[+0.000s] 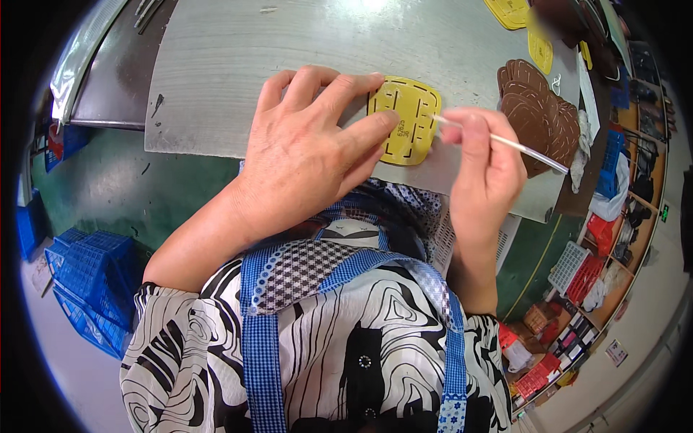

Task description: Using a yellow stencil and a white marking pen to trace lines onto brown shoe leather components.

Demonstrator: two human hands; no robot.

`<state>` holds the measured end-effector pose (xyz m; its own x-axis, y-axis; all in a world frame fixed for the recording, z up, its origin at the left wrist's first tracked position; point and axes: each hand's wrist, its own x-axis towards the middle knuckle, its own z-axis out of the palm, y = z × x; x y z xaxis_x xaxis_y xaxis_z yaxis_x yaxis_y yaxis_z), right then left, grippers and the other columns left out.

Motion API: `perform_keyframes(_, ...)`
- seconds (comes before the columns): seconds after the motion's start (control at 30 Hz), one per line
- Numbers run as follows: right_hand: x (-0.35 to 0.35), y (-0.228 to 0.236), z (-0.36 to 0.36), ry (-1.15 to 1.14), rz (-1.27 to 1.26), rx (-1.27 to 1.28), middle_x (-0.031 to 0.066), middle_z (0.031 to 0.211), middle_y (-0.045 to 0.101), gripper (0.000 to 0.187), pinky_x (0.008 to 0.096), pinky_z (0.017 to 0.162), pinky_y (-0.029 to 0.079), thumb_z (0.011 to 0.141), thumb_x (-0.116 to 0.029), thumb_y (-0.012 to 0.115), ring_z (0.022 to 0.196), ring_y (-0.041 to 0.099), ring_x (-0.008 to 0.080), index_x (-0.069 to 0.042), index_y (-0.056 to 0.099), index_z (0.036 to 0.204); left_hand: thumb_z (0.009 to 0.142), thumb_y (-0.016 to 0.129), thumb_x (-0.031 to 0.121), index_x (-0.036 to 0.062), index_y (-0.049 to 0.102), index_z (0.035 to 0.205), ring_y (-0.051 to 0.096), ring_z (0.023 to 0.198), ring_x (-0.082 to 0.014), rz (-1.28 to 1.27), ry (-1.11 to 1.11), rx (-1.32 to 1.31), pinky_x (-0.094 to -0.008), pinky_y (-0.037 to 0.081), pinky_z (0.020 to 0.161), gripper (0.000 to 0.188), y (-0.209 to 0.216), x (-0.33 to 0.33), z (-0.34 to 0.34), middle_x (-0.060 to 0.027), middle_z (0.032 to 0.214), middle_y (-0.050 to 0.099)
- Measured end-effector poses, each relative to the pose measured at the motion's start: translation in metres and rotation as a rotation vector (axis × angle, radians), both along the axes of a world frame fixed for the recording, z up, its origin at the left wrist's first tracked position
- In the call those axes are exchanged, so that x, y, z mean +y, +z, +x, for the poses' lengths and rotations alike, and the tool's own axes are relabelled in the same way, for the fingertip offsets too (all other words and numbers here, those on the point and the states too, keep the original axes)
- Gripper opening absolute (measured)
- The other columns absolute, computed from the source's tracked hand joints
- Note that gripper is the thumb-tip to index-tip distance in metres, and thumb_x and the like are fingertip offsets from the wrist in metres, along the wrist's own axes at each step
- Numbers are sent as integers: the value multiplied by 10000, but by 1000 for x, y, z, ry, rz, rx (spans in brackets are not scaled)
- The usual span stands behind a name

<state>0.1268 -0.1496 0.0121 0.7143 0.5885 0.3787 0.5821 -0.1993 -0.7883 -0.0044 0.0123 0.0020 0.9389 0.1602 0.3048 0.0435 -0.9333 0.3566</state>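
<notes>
A yellow, rounded-corner template [411, 115] with slots lies flat on the grey metal worktable [238, 58]. My left hand [307, 144] presses down on its left side, fingers spread, the forefinger lying across the template. My right hand [484, 162] pinches a thin white pen-like stick [505, 141], whose tip touches the template's right edge. The material under the template is hidden.
A stack of brown cut leather pieces [538, 112] lies right of my right hand. More yellow templates [538, 47] sit at the far right of the table. Blue plastic crates [90, 289] stand on the floor at left; shelves with red baskets [588, 278] run along the right.
</notes>
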Motion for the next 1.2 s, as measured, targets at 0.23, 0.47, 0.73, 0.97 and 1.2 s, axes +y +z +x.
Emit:
perform_keyframes(0.23, 29, -11, 1, 89, -119, -166, 107, 799, 662, 123, 404, 672, 481, 986, -128, 648, 739, 602, 308, -38, 683, 909, 817, 756, 292, 140, 611, 1230, 547, 1134, -289, -58, -4, -2, -451, 391, 1024, 464, 1, 3, 1, -12, 1337, 619)
perform_keyframes(0.47, -1, 0, -29, 235, -225, -202, 103, 823, 634, 68, 419, 648, 459, 917, -46, 697, 720, 576, 325, -37, 629, 922, 808, 768, 280, 107, 591, 1181, 550, 1133, -290, -49, -2, -17, -453, 392, 1024, 448, -4, 3, 0, -15, 1345, 624)
perform_keyframes(0.73, 15, -5, 1, 59, -121, -55, 100, 844, 662, 178, 403, 703, 468, 1012, -167, 619, 770, 604, 290, -30, 686, 920, 812, 773, 302, 113, 593, 1183, 546, 1140, -286, -43, -5, -2, -456, 390, 1032, 454, -2, 3, 1, -13, 1347, 619)
perform_keyframes(0.97, 2, -3, -18, 180, -220, -217, 112, 833, 636, 95, 416, 672, 461, 967, -107, 642, 735, 573, 328, -35, 654, 907, 802, 779, 299, 108, 597, 1187, 545, 1146, -290, -43, -1, -9, -457, 393, 1032, 467, -3, 3, 0, -16, 1347, 618)
perform_keyframes(1.2, -18, 3, -17, 264, -242, -104, 107, 777, 604, 129, 384, 647, 450, 989, -111, 618, 695, 565, 313, -31, 672, 904, 802, 775, 285, 136, 615, 1229, 542, 1152, -281, -48, 3, 13, -446, 396, 1031, 480, 0, 2, 0, -12, 1355, 609)
